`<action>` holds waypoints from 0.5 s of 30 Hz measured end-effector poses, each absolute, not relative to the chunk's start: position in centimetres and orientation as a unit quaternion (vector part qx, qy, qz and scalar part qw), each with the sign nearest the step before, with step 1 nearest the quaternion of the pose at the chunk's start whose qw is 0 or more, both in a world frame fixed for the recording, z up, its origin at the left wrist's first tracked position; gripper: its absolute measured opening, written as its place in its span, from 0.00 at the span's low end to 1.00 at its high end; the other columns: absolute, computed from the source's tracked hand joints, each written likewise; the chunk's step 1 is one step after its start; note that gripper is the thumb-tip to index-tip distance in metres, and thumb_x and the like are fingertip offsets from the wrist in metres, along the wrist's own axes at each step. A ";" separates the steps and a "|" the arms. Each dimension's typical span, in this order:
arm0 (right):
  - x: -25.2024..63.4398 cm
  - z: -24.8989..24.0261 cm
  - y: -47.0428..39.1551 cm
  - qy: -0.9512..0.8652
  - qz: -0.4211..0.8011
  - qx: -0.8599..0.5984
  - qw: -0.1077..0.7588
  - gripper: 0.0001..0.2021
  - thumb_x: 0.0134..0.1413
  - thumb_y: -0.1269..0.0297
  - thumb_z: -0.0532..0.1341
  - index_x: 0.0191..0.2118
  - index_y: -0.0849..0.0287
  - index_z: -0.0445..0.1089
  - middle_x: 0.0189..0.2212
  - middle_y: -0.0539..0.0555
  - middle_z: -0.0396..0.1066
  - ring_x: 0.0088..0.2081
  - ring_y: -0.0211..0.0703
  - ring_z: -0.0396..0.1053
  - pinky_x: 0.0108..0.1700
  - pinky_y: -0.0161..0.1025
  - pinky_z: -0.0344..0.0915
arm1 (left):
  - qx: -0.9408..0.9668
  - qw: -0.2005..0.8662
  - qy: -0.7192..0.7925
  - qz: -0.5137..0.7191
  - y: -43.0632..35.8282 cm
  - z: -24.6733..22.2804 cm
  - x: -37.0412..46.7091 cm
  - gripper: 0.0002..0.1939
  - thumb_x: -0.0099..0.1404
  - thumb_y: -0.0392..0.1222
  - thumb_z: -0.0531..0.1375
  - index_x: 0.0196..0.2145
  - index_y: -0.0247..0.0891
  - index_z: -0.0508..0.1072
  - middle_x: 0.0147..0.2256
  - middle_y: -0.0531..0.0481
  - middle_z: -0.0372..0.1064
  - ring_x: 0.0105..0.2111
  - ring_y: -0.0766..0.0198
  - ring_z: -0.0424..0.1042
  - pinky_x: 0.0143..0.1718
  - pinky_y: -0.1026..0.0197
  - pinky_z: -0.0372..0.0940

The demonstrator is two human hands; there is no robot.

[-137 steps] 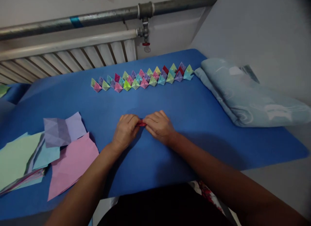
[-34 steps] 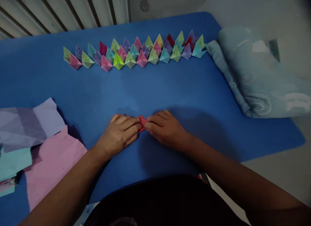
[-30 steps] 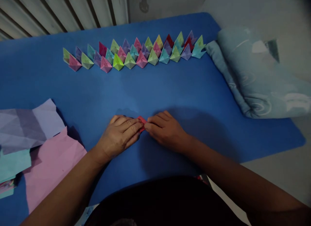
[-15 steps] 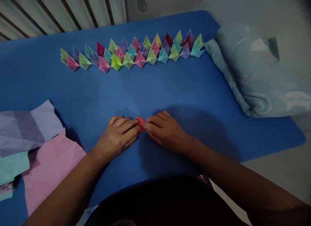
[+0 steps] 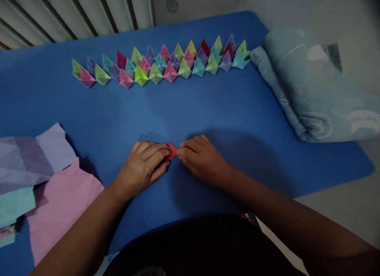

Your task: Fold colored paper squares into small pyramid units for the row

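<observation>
A small folded piece of red paper (image 5: pixel 172 150) lies at the middle of the blue table, between my two hands. My left hand (image 5: pixel 145 161) covers its left part, with fingertips pressed on it and the thumb at its lower edge. The fingers of my right hand (image 5: pixel 200 155) are curled together and pinch its right corner. Much of the paper is hidden beneath the fingers. Beyond my hands, several folded paper boats (image 5: pixel 155 73) in pink, green, blue, purple, yellow and red stand close together in rows.
Creased sheets lie at the left: a purple sheet (image 5: pixel 38 159), a pink sheet (image 5: pixel 63 207) and a turquoise sheet (image 5: pixel 16 205). A folded light-blue blanket (image 5: pixel 308 90) rests on the right side of the blue table (image 5: pixel 133 114). A white slatted panel (image 5: pixel 74 11) stands behind the far edge.
My left thumb has shifted down, away from the other fingers, uncovering a little more of the red paper. My right hand keeps nearly the same place.
</observation>
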State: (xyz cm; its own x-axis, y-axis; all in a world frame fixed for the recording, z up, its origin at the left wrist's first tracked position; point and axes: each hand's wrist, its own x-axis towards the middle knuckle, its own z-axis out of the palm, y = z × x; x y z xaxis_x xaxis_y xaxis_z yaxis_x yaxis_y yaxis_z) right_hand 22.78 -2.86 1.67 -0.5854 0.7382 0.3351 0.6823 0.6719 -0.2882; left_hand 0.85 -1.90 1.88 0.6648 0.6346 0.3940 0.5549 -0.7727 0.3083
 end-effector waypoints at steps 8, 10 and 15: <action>22.3 2.1 -3.1 -0.866 0.097 -0.444 0.208 0.12 0.64 0.67 0.53 0.35 0.61 0.73 0.29 0.54 0.70 0.32 0.42 0.58 0.38 0.42 0.51 | 0.903 0.081 0.329 0.263 -1.6 1.7 0.7 0.08 0.66 0.37 0.58 0.43 0.37 0.74 0.42 0.44 0.73 0.41 0.58 0.71 0.41 0.53 0.65; 22.2 2.1 -3.1 -0.863 0.099 -0.449 0.209 0.13 0.64 0.67 0.53 0.35 0.62 0.73 0.29 0.54 0.70 0.32 0.42 0.58 0.38 0.42 0.51 | 0.903 0.075 0.329 0.264 -1.6 1.6 0.7 0.08 0.66 0.37 0.58 0.43 0.38 0.74 0.40 0.45 0.73 0.40 0.58 0.70 0.39 0.54 0.65; 22.1 2.1 -3.1 -0.860 0.104 -0.455 0.208 0.13 0.65 0.66 0.52 0.35 0.62 0.73 0.29 0.55 0.71 0.33 0.42 0.60 0.39 0.42 0.52 | 0.899 0.079 0.342 0.262 -1.7 1.6 0.6 0.09 0.66 0.37 0.58 0.43 0.39 0.74 0.40 0.45 0.74 0.39 0.58 0.72 0.39 0.54 0.65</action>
